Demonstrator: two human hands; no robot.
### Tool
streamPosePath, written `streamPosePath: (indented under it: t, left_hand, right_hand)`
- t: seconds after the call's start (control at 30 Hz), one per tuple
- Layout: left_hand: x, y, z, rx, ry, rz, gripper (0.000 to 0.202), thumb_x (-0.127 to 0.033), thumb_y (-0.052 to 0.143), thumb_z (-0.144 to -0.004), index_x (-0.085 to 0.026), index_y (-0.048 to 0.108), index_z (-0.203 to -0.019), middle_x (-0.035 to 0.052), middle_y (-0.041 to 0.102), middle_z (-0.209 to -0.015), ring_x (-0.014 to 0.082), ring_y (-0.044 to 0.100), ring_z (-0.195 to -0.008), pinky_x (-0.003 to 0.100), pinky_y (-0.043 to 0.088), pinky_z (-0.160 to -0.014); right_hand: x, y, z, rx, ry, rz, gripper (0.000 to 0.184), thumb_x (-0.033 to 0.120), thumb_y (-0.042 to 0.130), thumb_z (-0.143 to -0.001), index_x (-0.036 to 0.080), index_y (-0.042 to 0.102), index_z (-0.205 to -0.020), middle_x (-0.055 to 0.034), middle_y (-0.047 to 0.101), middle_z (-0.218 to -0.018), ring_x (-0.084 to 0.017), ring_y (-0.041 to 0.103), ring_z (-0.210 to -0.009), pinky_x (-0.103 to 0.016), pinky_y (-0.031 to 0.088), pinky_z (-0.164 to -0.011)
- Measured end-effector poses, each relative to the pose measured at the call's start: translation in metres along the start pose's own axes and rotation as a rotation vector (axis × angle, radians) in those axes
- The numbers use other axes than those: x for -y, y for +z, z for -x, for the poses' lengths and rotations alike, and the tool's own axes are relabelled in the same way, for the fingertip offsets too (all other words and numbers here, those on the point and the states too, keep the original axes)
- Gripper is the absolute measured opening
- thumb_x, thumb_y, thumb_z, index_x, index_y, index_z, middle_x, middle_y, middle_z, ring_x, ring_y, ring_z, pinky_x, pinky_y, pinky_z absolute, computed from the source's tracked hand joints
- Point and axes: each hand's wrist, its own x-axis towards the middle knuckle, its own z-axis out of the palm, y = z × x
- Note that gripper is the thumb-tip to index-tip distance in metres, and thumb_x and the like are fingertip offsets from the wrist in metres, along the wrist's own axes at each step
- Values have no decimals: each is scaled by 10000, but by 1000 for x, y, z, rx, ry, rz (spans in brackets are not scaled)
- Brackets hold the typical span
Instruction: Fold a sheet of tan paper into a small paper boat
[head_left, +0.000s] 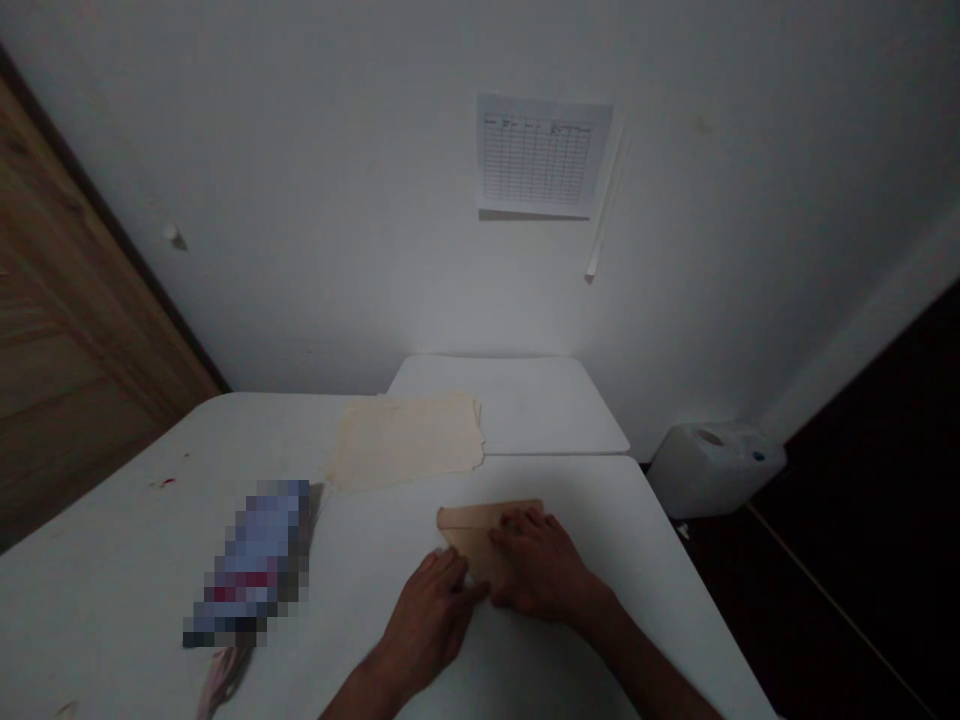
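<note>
A small brown envelope (480, 525) lies on the white table (375, 560) in front of me. My right hand (536, 565) rests flat on top of it, fingers stretched out towards its far edge. My left hand (431, 620) lies beside it, fingers extended and touching the envelope's near left corner. Most of the envelope's near half is hidden under my hands.
A stack of cream papers (409, 440) lies further back on the table. A blurred-out flat object (251, 565) sits at the left. A second white table (510, 400) adjoins at the back. A printed sheet (540, 155) hangs on the wall. A white container (712, 465) stands on the floor, right.
</note>
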Motion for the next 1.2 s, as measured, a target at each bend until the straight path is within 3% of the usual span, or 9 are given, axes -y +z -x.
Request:
streamPosePath:
  t: [0.47, 0.77, 0.93, 1.1, 1.2]
  left_hand:
    - [18, 2, 6, -59, -202, -124, 318, -156, 491, -888, -295, 720, -1058, 63, 608, -807, 255, 532, -818, 395, 432, -708]
    - [39, 2, 11, -118, -302, -218, 310, -187, 506, -871, -295, 733, -1052, 66, 677, -892, 273, 577, -891, 420, 457, -785]
    - [46, 0, 10, -124, -365, -281, 311, -190, 486, -872, -233, 732, -1058, 84, 689, -921, 282, 587, -918, 425, 466, -797]
    - [49, -4, 12, -111, -333, -319, 312, -158, 476, -860, -206, 717, -1054, 88, 665, -867, 271, 592, -856, 430, 488, -762]
    - [48, -3, 14, -150, -248, -320, 324, -149, 453, -878, -178, 681, -1107, 107, 654, -888, 259, 598, -850, 421, 512, -752]
  right_hand:
    - [5, -8, 1, 28, 17, 6, 730, 529, 753, -642, 299, 502, -1288, -76, 467, -1377, -325, 411, -1233, -488, 307, -1013]
    - [4, -5, 1, 20, 21, -14, 767, 533, 762, -623, 311, 492, -1306, -80, 458, -1391, -329, 399, -1236, -494, 313, -1000]
    - [2, -4, 1, 14, 17, -11, 739, 516, 747, -635, 312, 498, -1300, -68, 466, -1385, -328, 403, -1231, -492, 310, -997]
    - [2, -3, 1, 21, 22, -20, 761, 526, 752, -629, 313, 493, -1312, -75, 446, -1408, -337, 387, -1250, -496, 299, -1008]
    - [3, -2, 0, 19, 21, -21, 739, 530, 753, -631, 312, 508, -1293, -72, 450, -1404, -326, 396, -1247, -481, 296, -1015]
